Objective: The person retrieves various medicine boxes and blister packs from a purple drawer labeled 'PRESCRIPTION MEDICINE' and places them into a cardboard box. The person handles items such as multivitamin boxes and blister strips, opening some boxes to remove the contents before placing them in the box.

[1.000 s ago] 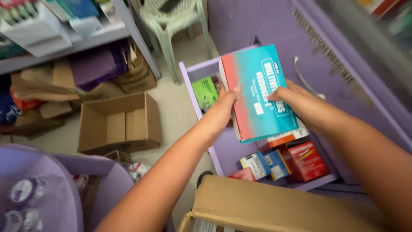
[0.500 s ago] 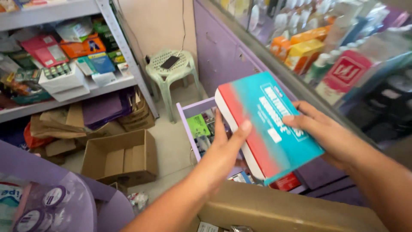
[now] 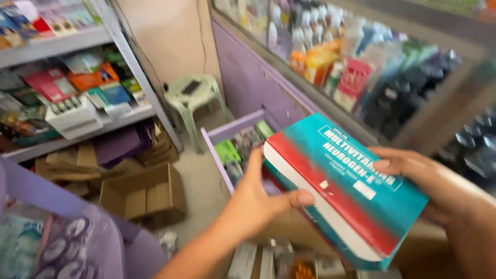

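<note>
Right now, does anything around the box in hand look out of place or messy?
Yes. Flattened brown cardboard is heaped untidily under the grey metal shelf, and the purple drawer stands pulled open. The teal-and-red flat carton itself looks undamaged between both hands.

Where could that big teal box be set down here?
Bare floor lies between the empty cardboard box and the open purple drawer, near the stool. The drawer and the metal shelves look packed.
</note>
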